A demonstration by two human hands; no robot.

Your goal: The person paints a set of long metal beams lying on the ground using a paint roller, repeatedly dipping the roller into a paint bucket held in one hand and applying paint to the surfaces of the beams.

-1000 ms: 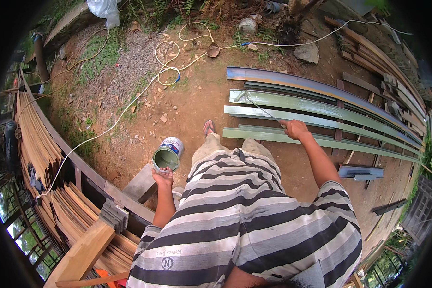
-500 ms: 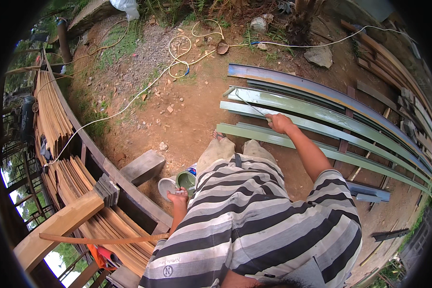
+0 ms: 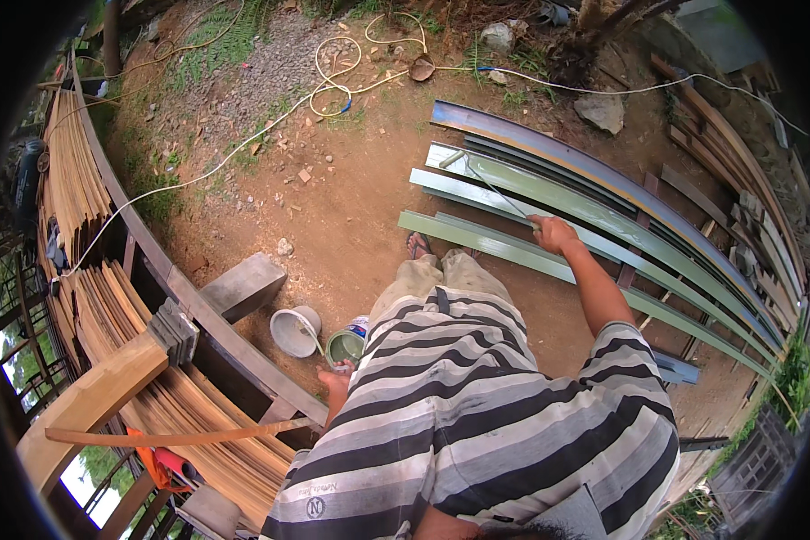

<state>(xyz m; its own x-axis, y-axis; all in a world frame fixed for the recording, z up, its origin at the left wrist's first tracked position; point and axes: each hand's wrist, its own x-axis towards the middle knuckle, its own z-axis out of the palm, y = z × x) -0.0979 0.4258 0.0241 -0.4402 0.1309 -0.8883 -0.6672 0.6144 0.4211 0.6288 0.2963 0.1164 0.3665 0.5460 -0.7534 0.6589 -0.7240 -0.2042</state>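
Note:
My right hand (image 3: pixel 558 235) is closed around the handle of a paint roller (image 3: pixel 453 159) with a long thin wire frame. Its head rests on a pale green metal beam (image 3: pixel 594 193), near that beam's left end, where the surface shines as if wet. Low beside my left hip, my left hand (image 3: pixel 336 376) is closed at the near rim of a paint can (image 3: pixel 344 346) with green paint inside. My shirt partly hides that can, and the exact grip is hard to make out. A grey bucket (image 3: pixel 295 332) with a pale stick at its edge stands just left of the can.
More long beams lie parallel on the right, including a bluish unpainted one (image 3: pixel 513 133). Stacked planks (image 3: pixel 135 333) and a timber post (image 3: pixel 99 405) fill the left. A concrete block (image 3: pixel 243 286) lies near the bucket. A white cable (image 3: pixel 216 171) crosses the dirt ground.
The roller head has moved right along the beam, away from its end, with my right hand. The paint can has shifted with my left hand, and more of the grey bucket now shows.

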